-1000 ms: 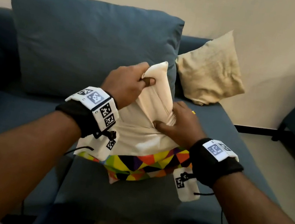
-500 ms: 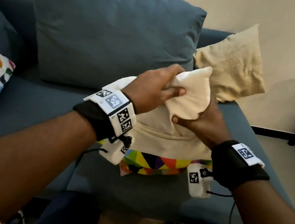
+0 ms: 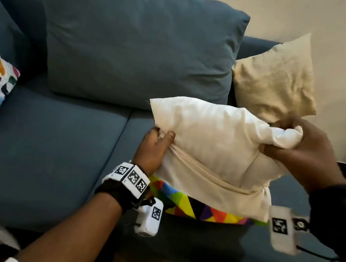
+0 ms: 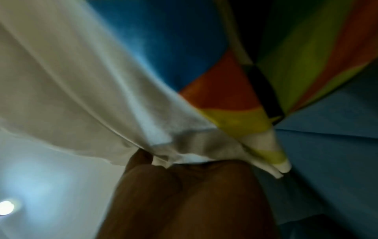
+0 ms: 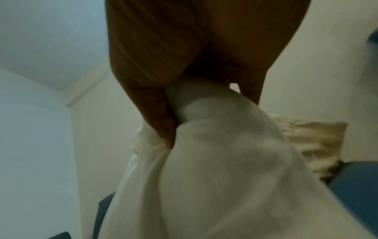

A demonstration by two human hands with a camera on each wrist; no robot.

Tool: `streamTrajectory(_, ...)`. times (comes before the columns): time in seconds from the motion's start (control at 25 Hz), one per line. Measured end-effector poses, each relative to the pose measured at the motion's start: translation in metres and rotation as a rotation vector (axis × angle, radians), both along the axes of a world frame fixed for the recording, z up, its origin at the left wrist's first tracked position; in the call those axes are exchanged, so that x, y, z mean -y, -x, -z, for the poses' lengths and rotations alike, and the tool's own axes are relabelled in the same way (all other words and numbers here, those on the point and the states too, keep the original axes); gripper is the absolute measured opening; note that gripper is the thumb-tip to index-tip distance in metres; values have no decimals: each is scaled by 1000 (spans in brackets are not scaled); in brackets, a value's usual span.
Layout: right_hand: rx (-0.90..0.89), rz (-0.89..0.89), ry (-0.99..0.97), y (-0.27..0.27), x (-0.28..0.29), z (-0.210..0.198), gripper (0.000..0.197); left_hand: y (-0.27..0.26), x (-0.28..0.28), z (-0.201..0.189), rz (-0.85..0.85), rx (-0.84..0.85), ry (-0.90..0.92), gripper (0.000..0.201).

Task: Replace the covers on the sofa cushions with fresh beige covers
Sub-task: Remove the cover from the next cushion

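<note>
We record soft, dim indoor light, wide-angle bending at the edges, and blurred, murky wrist views with one lamp glare.

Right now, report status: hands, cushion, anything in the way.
Left hand grips the cushion's left edge; right hand grips its bunched right corner. Cushion held above the bright patterned cover on the sofa. Nothing blocking.
</note>
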State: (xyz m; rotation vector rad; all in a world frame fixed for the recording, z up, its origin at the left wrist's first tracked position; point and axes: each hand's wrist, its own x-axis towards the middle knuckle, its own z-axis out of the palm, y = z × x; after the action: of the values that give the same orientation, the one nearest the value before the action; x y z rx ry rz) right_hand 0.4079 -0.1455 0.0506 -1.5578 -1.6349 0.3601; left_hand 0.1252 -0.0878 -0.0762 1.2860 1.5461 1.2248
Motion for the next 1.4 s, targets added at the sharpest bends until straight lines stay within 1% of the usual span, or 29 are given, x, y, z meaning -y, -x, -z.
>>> streamTrajectory(0.04,82,58,55,-8,4,-2,43,-1,-2,4,25,-49,7,70)
streamTrajectory(0.08,227,159,58,-13,6,-7,53,-2,-5,3,44,-106,-10,69)
streamTrajectory(0.12,383,253,20,-12,7,-11,62,-3,-7,1,45,-147,-35,69)
streamTrajectory(0.16,500,275,-67,-2,7,-15,67,-4,-8,-1,45,-174,-54,69)
streamTrajectory(0.2,583,217,-125,14,6,-18,68,-4,-7,-2,58,-186,-66,68)
streamTrajectory(0.24,641,122,-118,34,2,-19,73,-5,-2,-2,75,-188,-81,65)
streamTrajectory(0.28,690,30,-51,55,-6,-16,86,-5,2,2,90,-185,-108,62)
streamTrajectory(0.32,759,-18,44,75,-14,-10,100,-4,9,5,106,-184,-139,60)
streamTrajectory(0.36,836,-30,125,89,-22,-3,109,-4,15,6,127,-182,-166,61)
streamTrajectory(0.4,901,-37,171,99,-31,3,105,-1,20,7,146,-194,-183,63)
streamTrajectory(0.44,932,-38,171,105,-36,5,84,3,23,8,164,-226,-184,64)
streamTrajectory(0.48,926,-38,132,108,-37,5,53,8,24,7,183,-282,-174,62)
streamTrajectory(0.52,867,-54,75,108,-38,5,30,13,25,6,195,-340,-155,57)
streamTrajectory(0.56,794,-72,16,105,-38,5,25,16,26,7,193,-386,-126,49)
streamTrajectory(0.64,647,-119,-89,91,-40,7,26,15,29,12,165,-433,-77,36)
streamTrajectory(0.72,540,-186,-196,74,-35,9,29,8,27,19,160,-459,-68,37)
streamTrajectory(0.8,491,-245,-255,57,-27,13,32,5,18,24,199,-457,7,36)
streamTrajectory(0.88,475,-255,-343,42,-18,12,25,9,9,35,274,-421,89,31)
streamTrajectory(0.92,450,-239,-385,33,-16,11,22,11,6,45,301,-436,113,29)
streamTrajectory(0.96,413,-209,-404,23,-16,9,23,11,5,56,328,-462,132,29)
streamTrajectory(1.0,361,-170,-388,15,-17,7,29,12,6,73,347,-492,148,31)
streamTrajectory(1.04,312,-136,-340,8,-18,7,36,10,9,84,373,-516,173,34)
streamTrajectory(1.08,301,-106,-270,3,-20,7,41,10,11,94,395,-537,211,33)
streamTrajectory(1.12,343,-81,-175,0,-22,7,48,10,13,99,393,-584,248,32)
streamTrajectory(1.16,422,-58,-64,-5,-22,7,56,11,12,107,367,-593,259,33)
streamTrajectory(1.2,511,-41,41,-13,-20,5,65,12,13,110,349,-558,235,38)
streamTrajectory(1.28,628,7,171,-39,-11,0,82,15,14,106,352,-386,157,47)
streamTrajectory(1.32,633,36,188,-54,-3,-2,86,18,14,106,371,-316,162,42)
streamTrajectory(1.4,572,64,248,-76,15,-2,85,24,12,92,389,-221,207,26)
